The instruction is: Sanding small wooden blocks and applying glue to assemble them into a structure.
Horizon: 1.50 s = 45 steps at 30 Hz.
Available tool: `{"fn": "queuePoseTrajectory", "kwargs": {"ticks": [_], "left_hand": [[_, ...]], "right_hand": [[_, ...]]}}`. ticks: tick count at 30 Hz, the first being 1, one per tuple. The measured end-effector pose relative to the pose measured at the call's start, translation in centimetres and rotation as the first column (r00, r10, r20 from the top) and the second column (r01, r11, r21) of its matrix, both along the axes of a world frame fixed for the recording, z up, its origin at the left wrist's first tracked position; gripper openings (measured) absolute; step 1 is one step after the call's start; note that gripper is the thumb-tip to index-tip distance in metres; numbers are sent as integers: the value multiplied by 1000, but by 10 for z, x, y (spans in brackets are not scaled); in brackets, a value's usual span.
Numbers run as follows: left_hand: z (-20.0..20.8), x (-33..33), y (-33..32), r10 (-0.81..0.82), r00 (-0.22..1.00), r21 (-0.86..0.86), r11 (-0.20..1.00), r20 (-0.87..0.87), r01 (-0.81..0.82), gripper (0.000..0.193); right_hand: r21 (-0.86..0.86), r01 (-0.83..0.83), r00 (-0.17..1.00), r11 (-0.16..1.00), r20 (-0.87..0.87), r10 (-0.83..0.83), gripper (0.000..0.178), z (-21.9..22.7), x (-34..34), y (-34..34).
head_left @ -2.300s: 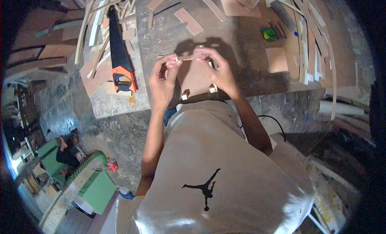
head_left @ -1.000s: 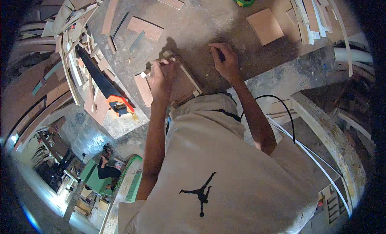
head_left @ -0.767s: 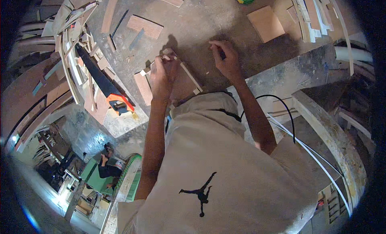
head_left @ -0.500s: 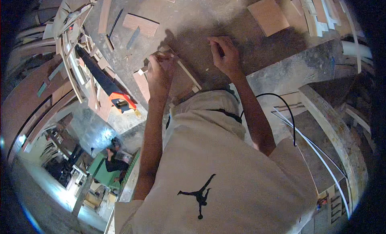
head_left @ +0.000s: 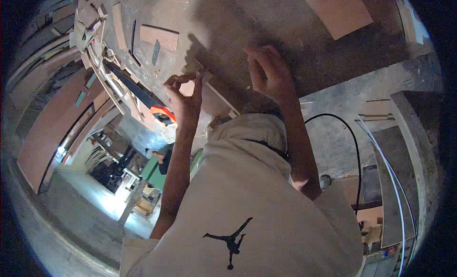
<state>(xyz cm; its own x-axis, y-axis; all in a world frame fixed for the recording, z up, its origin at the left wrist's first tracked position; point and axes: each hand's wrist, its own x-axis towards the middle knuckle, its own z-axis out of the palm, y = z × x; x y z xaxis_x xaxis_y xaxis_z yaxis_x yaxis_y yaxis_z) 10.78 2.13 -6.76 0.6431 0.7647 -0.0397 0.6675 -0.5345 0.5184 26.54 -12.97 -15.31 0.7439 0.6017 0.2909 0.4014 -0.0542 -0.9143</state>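
Over the worktable, my left hand (head_left: 184, 93) is bent into a ring, thumb and fingertips meeting at the upper end of a light wooden strip (head_left: 223, 99). Whatever lies between those fingertips is too small to make out. The strip runs along the edge of a brown wooden panel (head_left: 213, 104) close to my waist, partly covered by my hand and shirt. To its right, my right hand (head_left: 272, 74) hovers above the table, with thumb and forefinger tips close together in a loose pinch. Anything in that pinch does not show.
A handsaw (head_left: 163, 114) with an orange handle lies left among wood offcuts. Farther off are a small wooden board (head_left: 159, 36), a dark thin rod (head_left: 134, 34) and a larger board (head_left: 339, 12) at right. A black cable (head_left: 350, 129) loops beside me. Another person (head_left: 164, 158) is at lower left.
The whole view has shifted. My left hand's fingers have lifted from the panel's corner into a ring shape. My right hand's fingers have straightened somewhat and stay in the air.
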Motion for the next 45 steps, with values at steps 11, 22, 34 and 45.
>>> {"fn": "queuePoseTrajectory", "kwargs": {"ticks": [11,22,34,45], "left_hand": [[-2,-6,4,-134,989,-20,991,56,136,55],[2,-9,3,-98,994,-44,994,-52,96,59],[5,-2,4,-96,995,-86,992,15,96,55],[7,3,9,-161,985,-26,987,-67,160,56]], "right_hand": [[-44,-46,992,998,-121,40,39,13,4,-4],[-132,-97,985,987,-156,76,40,9,-2,-9],[-133,-94,988,987,-136,76,44,7,-5,-9],[-134,-116,984,984,-148,96,46,6,-4,-10]]}}
